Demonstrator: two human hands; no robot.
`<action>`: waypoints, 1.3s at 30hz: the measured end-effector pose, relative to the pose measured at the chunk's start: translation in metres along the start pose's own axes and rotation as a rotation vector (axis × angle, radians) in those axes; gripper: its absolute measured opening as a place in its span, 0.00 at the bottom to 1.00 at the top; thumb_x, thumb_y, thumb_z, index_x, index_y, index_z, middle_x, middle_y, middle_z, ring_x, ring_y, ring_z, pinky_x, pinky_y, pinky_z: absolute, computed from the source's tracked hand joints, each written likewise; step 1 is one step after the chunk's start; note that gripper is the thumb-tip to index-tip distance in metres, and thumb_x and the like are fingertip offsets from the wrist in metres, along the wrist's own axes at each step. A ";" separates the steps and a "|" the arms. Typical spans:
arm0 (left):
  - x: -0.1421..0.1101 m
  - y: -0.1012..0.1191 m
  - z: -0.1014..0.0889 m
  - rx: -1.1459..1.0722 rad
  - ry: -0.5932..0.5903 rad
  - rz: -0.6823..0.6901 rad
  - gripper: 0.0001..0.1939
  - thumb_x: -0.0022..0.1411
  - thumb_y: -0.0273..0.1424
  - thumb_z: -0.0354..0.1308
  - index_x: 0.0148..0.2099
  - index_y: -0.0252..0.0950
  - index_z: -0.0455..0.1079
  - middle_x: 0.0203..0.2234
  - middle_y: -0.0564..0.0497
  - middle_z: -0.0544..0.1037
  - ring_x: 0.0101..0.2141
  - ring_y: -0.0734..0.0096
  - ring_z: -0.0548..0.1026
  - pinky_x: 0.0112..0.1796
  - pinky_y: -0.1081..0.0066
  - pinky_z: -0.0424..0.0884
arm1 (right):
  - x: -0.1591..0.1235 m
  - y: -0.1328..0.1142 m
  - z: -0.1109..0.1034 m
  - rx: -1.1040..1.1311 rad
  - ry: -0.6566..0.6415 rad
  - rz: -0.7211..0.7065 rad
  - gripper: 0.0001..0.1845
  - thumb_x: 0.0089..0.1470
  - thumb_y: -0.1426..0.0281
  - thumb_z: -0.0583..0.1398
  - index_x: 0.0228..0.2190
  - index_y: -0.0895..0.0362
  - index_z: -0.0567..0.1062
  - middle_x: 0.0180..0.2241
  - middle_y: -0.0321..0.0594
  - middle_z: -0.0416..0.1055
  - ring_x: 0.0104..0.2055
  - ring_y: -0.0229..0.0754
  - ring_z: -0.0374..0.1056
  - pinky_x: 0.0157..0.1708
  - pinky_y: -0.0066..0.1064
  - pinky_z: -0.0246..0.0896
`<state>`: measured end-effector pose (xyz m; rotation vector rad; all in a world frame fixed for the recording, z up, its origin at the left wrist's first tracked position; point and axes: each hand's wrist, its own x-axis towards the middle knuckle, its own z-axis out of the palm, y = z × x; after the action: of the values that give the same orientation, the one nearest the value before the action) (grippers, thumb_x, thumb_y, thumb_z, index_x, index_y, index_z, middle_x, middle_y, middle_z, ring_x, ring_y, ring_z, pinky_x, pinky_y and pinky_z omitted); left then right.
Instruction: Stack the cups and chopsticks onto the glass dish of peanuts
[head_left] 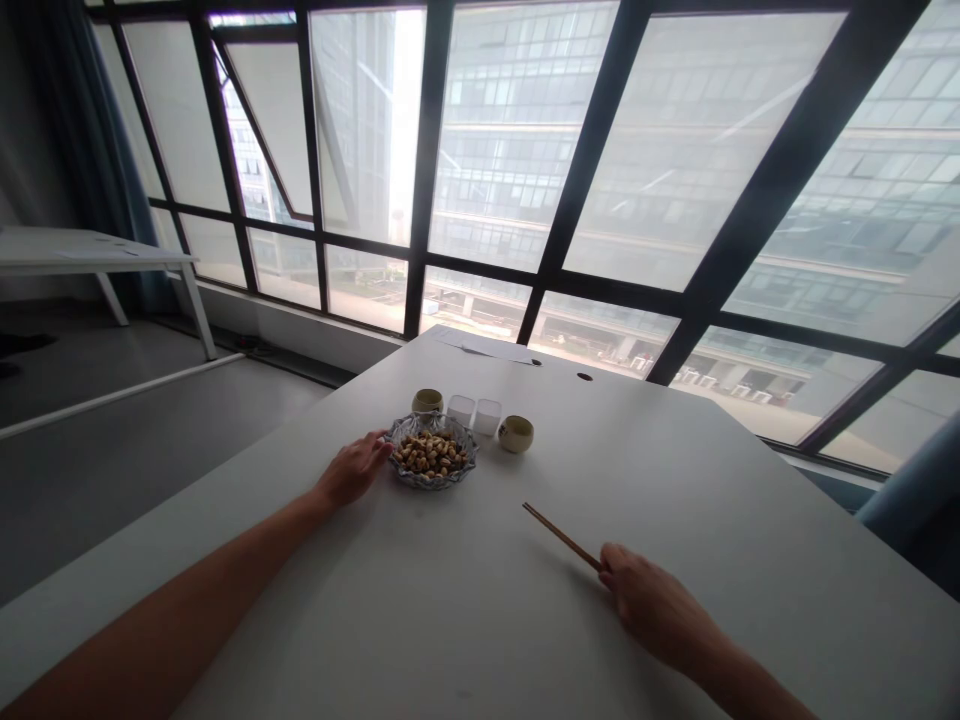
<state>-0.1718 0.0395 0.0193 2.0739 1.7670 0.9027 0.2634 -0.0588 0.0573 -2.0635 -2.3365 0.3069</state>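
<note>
head view | faces forward, down | table (420,610) near | windows (510,140) beyond

The bowl (433,482) looks glassy and ridged; chopsticks (561,536) wooden; cups (516,439) ceramic; boxes (487,417) plastic; tabletop (420,600) smooth, matt.

Tall black-framed windows (525,150), dark-blue curtain (82,130), second white table (45,256) beside it

You, bare-handed and bare to the forearms.
Your left hand (356,468) has slim fingers and a narrow, uncovered wrist (322,499); your left forearm (187,598) broadens smoothly, bare as far as it shows. Your right hand (651,602) is bare too, leading into a shorter visible stretch of bare right forearm (750,682); finer skin details are too dim to tell.
</note>
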 end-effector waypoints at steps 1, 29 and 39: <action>0.000 0.000 0.000 0.003 0.002 0.001 0.33 0.66 0.51 0.36 0.61 0.34 0.62 0.49 0.40 0.78 0.53 0.52 0.73 0.54 0.56 0.66 | -0.001 0.003 0.002 0.077 0.054 0.002 0.08 0.60 0.75 0.49 0.29 0.55 0.63 0.26 0.41 0.70 0.26 0.42 0.65 0.27 0.30 0.51; 0.002 -0.005 0.006 0.041 0.035 0.022 0.30 0.68 0.50 0.37 0.59 0.36 0.63 0.48 0.42 0.78 0.51 0.54 0.75 0.53 0.57 0.66 | 0.022 0.009 0.036 1.264 0.229 -0.030 0.39 0.41 0.36 0.62 0.14 0.52 0.49 0.13 0.25 0.40 0.15 0.28 0.37 0.14 0.25 0.33; 0.001 -0.002 0.004 0.044 0.025 0.010 0.28 0.68 0.47 0.38 0.60 0.36 0.63 0.47 0.41 0.78 0.51 0.54 0.74 0.54 0.56 0.65 | 0.065 -0.085 -0.006 0.817 0.279 -0.171 0.28 0.57 0.43 0.51 0.27 0.56 0.67 0.17 0.32 0.58 0.18 0.36 0.54 0.18 0.27 0.48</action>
<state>-0.1709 0.0418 0.0152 2.1097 1.8062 0.9038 0.1719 -0.0033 0.0681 -1.3982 -1.7674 0.7537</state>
